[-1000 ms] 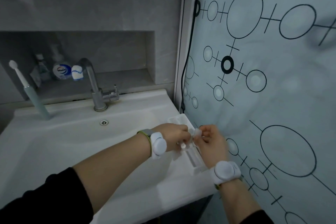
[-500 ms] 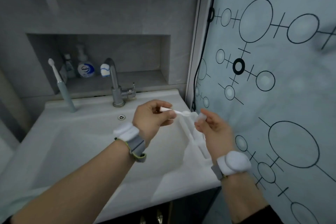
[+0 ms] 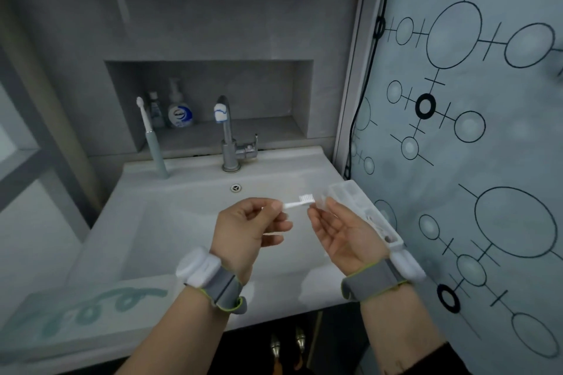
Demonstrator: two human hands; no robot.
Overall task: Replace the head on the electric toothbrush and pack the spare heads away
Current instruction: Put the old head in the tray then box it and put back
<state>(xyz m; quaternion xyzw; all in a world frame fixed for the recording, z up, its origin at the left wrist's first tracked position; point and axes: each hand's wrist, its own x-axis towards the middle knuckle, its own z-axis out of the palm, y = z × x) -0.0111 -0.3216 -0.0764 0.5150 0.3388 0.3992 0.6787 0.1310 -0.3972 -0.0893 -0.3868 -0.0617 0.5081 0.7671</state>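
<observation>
My left hand pinches a white spare brush head by its stem, bristles pointing up, over the basin. My right hand is palm-up just right of it, and its thumb and forefinger pinch a small clear cap close to the bristles. The white tray of spare heads lies along the right rim of the sink, partly hidden behind my right hand. The pale green electric toothbrush stands upright at the sink's back left with a white head on it.
White sink with a drain hole and a chrome faucet at the back. A wall niche holds a soap bottle and a tube. A patterned panel and a black cable border the right side.
Both hands lifted away from the tray. The brush head came out in my left hand, and the clear cap now sits apart from it in my right hand.
</observation>
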